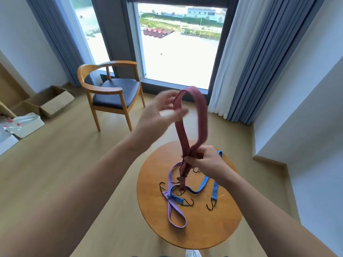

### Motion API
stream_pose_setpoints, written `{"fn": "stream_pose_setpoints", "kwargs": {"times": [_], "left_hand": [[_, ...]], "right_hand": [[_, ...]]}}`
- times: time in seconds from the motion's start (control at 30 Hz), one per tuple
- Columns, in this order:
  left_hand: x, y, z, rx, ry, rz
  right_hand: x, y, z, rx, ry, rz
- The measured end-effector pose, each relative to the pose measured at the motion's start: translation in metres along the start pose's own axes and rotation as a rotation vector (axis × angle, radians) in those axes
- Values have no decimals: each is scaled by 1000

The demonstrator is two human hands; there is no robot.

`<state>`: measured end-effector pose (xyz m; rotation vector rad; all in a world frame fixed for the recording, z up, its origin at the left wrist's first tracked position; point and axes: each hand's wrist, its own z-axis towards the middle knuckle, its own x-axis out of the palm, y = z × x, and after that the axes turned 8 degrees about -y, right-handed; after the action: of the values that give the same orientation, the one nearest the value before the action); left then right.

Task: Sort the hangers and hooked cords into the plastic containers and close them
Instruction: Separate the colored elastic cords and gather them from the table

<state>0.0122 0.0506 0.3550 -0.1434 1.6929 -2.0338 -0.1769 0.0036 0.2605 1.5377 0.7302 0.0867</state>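
Above the round wooden table, the right hand pinches a red cord where its two strands come together. The cord stands up from that grip in a tall loop, and its lower ends hang down to the tabletop. The left hand is raised higher above the table, beside the loop's left strand. Its fingers are spread wide and blurred, and I cannot tell whether they touch the cord. A purple cord lies on the table with its loop over the near left edge. A blue cord with black hooks lies beside it. Far left of the table, a white plastic container sits on the floor near a cardboard box. A wooden chair stands beyond the table.
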Motion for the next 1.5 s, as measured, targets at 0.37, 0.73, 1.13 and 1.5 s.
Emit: {"fn": "stream_pose_setpoints", "kwargs": {"times": [0.37, 0.73, 1.13, 1.5], "left_hand": [[31, 113, -79, -592, 622, -387], [65, 116, -62, -981, 339, -567], [89, 124, -51, -1224, 205, -634], [49, 152, -72, -1104, -181, -748]], "right_hand": [[-10, 18, -32, 88, 14, 191], [22, -19, -65, 106, 49, 23], [10, -62, -51, 218, 112, -80], [30, -208, -10, 527, 351, -445]]}}
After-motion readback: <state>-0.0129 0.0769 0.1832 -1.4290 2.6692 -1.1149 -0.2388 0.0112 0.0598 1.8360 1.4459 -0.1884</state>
